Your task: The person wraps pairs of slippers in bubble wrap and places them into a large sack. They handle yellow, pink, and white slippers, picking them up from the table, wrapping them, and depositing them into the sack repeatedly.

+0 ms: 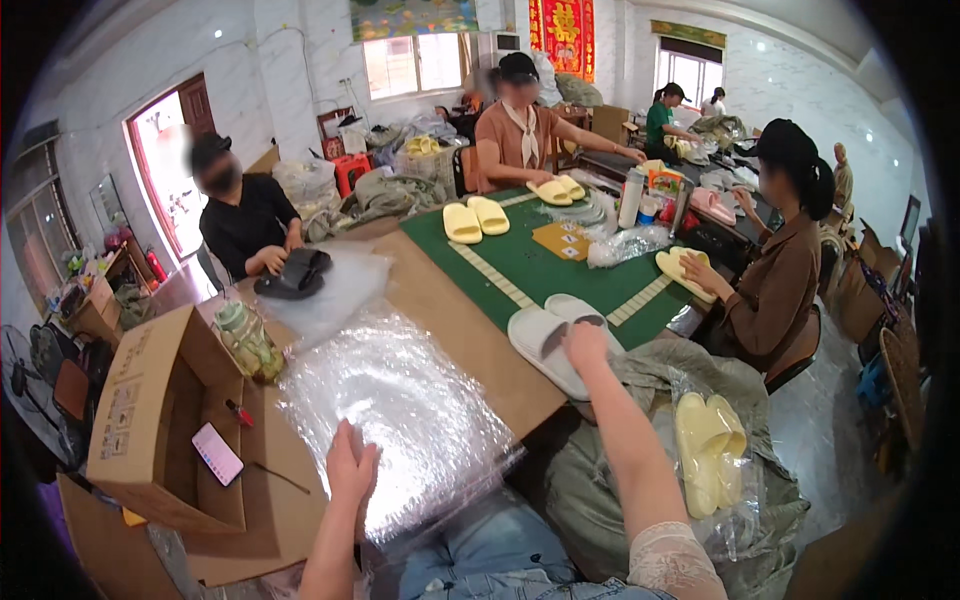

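My left hand (350, 462) rests at the near edge of a stack of clear plastic bags (400, 410), thumb apart from the fingers and nothing gripped. Farther right, my right hand (588, 345) reaches to a pair of pale grey slippers (545, 335) at the corner of the green mat. Its fingers close on the strap of the right-hand slipper and are partly hidden there. Beside my right forearm, a bagged pair of yellow slippers (703, 455) lies on a grey-green cloth sack (610, 485).
To the left stand an open cardboard box (150, 400) holding a phone (217, 453) and a green-lidded bottle (247, 340). Yellow slippers (475, 218) sit on the green mat (470, 270). Co-workers sit around the table; one handles a dark slipper (292, 273), another a yellow slipper (686, 272).
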Available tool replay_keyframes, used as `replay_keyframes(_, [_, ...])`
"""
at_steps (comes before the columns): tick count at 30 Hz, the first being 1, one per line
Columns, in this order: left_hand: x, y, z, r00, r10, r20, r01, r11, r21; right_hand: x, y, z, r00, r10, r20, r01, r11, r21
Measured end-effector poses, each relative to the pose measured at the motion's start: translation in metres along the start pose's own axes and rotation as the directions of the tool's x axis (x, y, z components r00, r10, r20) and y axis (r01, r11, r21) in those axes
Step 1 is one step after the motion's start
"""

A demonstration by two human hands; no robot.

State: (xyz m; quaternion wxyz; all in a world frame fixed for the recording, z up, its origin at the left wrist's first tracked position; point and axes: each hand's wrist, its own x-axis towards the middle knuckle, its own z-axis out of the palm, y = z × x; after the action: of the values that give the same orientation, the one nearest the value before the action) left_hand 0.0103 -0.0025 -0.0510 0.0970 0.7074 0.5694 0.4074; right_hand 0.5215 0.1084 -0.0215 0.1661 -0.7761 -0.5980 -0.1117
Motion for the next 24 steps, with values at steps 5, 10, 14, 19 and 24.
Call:
replay_keyframes(5, [0.006,0.009,0.0,1.0,0.011,0.013,-0.011,1.0,-0.017,-0.034,-0.037,0.01,0.995,-0.017,-0.099,0.033,0.986,0.162])
replay_keyframes(10, [0.005,0.006,-0.008,0.996,-0.041,0.076,0.042,0.999,-0.017,-0.045,-0.052,-0.002,0.981,0.115,-0.158,-0.053,0.936,0.349])
replay_keyframes(14, [0.007,-0.002,0.001,1.0,0.02,0.012,-0.02,1.0,-0.012,-0.042,-0.05,0.01,0.955,0.228,-0.189,-0.14,0.91,0.389])
replay_keyframes(19, [0.003,0.001,-0.003,1.0,0.028,0.01,-0.027,0.999,-0.041,-0.041,-0.046,0.019,0.97,0.206,-0.131,-0.156,0.935,0.317])
replay_keyframes(24, [0.003,0.005,-0.005,1.0,0.021,0.019,-0.021,0.999,-0.024,-0.042,-0.043,0.016,0.986,0.142,-0.085,-0.114,0.957,0.268])
